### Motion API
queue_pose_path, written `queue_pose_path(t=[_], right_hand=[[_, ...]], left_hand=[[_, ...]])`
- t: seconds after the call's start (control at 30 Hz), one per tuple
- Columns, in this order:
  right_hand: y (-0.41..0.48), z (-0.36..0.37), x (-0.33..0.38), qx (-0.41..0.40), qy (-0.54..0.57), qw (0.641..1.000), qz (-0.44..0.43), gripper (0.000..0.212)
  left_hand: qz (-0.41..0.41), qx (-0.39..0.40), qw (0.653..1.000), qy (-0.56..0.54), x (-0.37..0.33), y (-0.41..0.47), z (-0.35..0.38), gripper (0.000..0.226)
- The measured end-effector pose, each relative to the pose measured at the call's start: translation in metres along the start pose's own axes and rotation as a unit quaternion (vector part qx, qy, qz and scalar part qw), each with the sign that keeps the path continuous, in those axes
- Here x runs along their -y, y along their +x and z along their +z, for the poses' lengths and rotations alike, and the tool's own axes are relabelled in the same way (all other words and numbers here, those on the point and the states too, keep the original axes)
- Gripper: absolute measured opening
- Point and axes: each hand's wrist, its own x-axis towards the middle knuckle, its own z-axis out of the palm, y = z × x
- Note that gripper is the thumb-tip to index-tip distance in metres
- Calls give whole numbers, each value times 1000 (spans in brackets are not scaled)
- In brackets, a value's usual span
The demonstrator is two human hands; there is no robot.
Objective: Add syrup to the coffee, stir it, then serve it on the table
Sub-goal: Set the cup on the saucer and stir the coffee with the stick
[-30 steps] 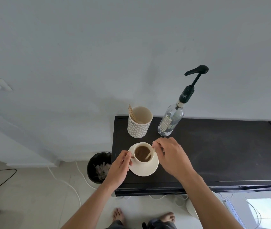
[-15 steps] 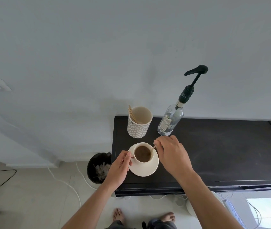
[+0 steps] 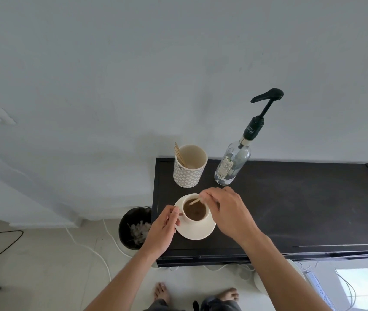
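A white cup of brown coffee (image 3: 195,211) stands on a white saucer (image 3: 198,232) near the left end of a black table (image 3: 290,209). My left hand (image 3: 164,227) pinches the cup's handle on its left side. My right hand (image 3: 228,212) hovers over the cup's right rim and holds a thin wooden stir stick (image 3: 195,201), whose tip dips into the coffee. Behind the cup stands a clear glass syrup bottle (image 3: 233,163) with a black pump top, upright against the wall.
A patterned paper cup (image 3: 189,167) with several wooden sticks stands behind the saucer at the table's back left. A black waste bin (image 3: 134,227) sits on the floor left of the table. Cables and a power strip (image 3: 320,286) lie on the floor below.
The stir stick has swung around inside the cup, from the right side toward the back left, as my right hand circled. My left hand stays on the handle.
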Motion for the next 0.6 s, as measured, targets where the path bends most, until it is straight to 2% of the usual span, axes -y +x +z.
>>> queue_pose_path(t=[0.07,0.2,0.27,0.37,0.43,0.53,0.6], right_hand=[[-2,-2,3,25,-5,1000,1,24],[0,-5,-2,-51,-138,989,25,30],[1,-3,-3,-56,-109,992,20,29],[0,-1,0,1,0,1000,-7,24],[-1,-5,4,21,-12,1000,-11,23],[1,-8,2,-46,-109,993,7,25],[2,-8,0,-72,-132,989,14,27]], left_hand=[[2,1,1000,-2,1,0,0,38],[2,0,1000,-7,0,0,0,36],[2,0,1000,-8,-1,-1,0,36],[4,1,1000,-8,-1,-1,-1,36],[5,1,1000,-6,-1,-1,-1,36],[7,-2,1000,-8,-2,-2,0,35],[9,-2,1000,-4,-2,-2,0,35]])
